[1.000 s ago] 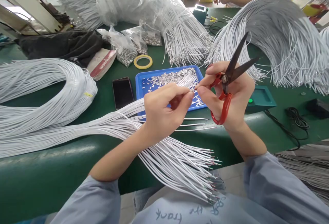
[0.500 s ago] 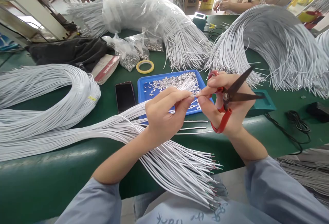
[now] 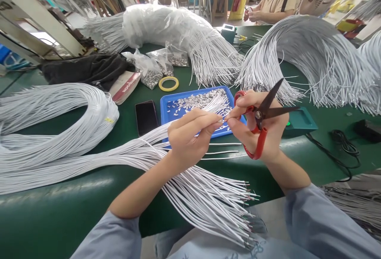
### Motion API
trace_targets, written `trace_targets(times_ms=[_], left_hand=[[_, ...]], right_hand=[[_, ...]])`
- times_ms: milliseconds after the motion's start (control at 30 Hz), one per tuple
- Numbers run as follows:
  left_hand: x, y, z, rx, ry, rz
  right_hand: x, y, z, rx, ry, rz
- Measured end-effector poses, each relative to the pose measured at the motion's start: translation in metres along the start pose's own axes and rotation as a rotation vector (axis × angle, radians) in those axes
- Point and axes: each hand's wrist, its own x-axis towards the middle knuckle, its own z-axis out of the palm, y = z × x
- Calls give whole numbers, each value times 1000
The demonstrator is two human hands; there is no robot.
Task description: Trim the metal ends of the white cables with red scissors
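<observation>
My left hand [image 3: 189,136] is closed in a pinch on the end of a thin white cable, over the near edge of a blue tray [image 3: 166,104] strewn with small metal terminals. My right hand [image 3: 256,126] holds red-handled scissors [image 3: 262,118], blades parted and pointing right, while its thumb and forefinger pinch at the same cable end. The fingertips of both hands meet. A fan of white cables [image 3: 208,195] runs under my left wrist and hangs over the table's front edge.
A black phone [image 3: 146,117] lies left of the tray, a yellow tape roll [image 3: 168,83] and bags of terminals [image 3: 150,72] behind it. Large white cable bundles [image 3: 312,52] crowd the green table. A green box [image 3: 299,121] sits right. Another person sits at the far end.
Both hands stay pinched together at the cable end. The scissors tilted from pointing up to pointing right, and the view has shifted slightly.
</observation>
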Motion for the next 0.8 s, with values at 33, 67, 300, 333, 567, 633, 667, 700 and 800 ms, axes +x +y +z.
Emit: trace_targets(times_ms=[33, 67, 300, 333, 567, 633, 667, 700, 800], left_hand=[[0, 0, 0, -6, -1, 3], [0, 0, -1, -10, -5, 3], [1, 2, -3, -46, -72, -31], [2, 3, -3, -50, -80, -37], [5, 4, -5, -106, -151, -93], [5, 4, -6, -128, -188, -127], [6, 4, -6, -147, -206, -148], [6, 4, -6, -167, -222, -169], [5, 3, -7, -213, -259, -247]], right_hand=[[0, 0, 0, 11, -3, -6], [0, 0, 0, 18, -9, -10], [2, -1, -3, 9, -36, 3], [2, -1, -3, 5, -34, 7], [3, 3, -2, 43, -23, 11], [4, 3, -3, 36, -35, 30], [5, 3, -4, 36, -43, 40], [5, 3, -4, 43, -52, 48], [6, 4, -5, 70, -76, 78]])
